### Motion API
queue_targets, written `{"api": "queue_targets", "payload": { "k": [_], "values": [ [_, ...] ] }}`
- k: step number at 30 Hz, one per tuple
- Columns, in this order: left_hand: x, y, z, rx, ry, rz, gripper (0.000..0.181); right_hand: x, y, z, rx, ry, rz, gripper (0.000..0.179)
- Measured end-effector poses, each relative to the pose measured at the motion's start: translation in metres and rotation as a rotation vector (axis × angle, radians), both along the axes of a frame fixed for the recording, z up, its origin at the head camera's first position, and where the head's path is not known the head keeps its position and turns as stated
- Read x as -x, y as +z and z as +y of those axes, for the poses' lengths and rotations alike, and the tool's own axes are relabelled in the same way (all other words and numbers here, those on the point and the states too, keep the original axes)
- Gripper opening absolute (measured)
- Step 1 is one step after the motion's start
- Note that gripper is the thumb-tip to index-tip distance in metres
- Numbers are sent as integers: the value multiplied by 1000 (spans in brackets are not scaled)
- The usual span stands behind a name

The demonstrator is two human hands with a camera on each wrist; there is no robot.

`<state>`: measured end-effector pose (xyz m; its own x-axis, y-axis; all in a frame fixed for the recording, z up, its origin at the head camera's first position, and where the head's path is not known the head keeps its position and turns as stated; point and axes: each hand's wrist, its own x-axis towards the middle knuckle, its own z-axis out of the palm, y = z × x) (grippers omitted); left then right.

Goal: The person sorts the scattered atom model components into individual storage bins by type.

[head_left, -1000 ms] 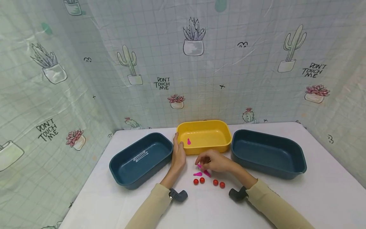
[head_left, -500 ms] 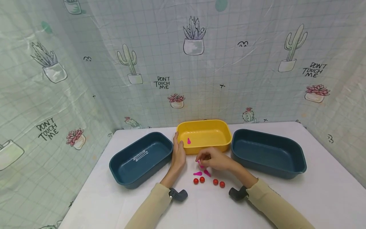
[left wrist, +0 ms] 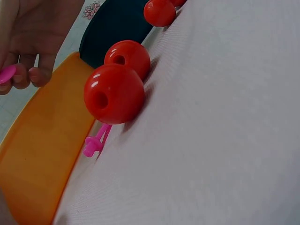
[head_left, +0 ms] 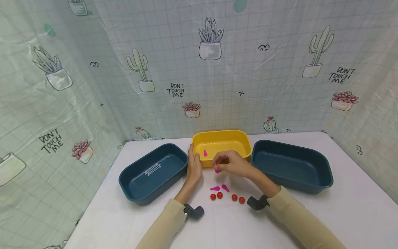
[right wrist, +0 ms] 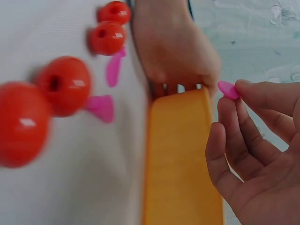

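Observation:
My right hand point(head_left: 232, 162) pinches a small pink plastic peg point(right wrist: 228, 89) between thumb and fingertips, in front of the yellow bin point(head_left: 228, 162). Only the peg's rounded end shows; my fingers cover the rest. At the bin's left end, my left hand point(head_left: 195, 169) holds the wall, its thumb at the front corner and fingers along the side. Inside the bin lies one pink peg point(head_left: 205, 153). Two more, a left peg point(head_left: 215, 188) and a right peg point(head_left: 225, 188), lie on the white table. Closer to me are several red beads point(head_left: 234, 197) with holes.
A dark blue bin point(head_left: 136, 197) with several thin white sticks point(head_left: 152, 169) stands at the left, angled. Another dark blue bin point(head_left: 290, 183) stands to the right, close beside the yellow one. Behind the table hangs a cactus-print curtain point(head_left: 230, 86).
My right hand has picked a pink peg up from the table and moved it forward and up toward the yellow bin. My left hand stays at the bin's end.

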<state>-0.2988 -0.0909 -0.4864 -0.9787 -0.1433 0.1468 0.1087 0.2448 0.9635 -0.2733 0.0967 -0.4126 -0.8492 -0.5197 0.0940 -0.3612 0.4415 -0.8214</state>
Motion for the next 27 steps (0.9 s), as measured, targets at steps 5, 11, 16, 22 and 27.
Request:
{"api": "queue_targets", "payload": {
  "k": [5,11,16,22,27],
  "values": [
    [-1,1,0,-6,-2,3,56,8,12,-1,20,-27,74,14],
    [-1,1,-1,-11,-13,7,56,18,25,-5,58,-59,74,13],
    [0,1,-2,-14,-7,4,56,29,34,-8,96,-71,29,15],
    [0,1,-1,-26,-9,7,56,42,36,-8,147,-119,-14,17],
    [0,1,0,-30,-11,10,56,52,33,-7,156,-157,-32,18]
  ]
}}
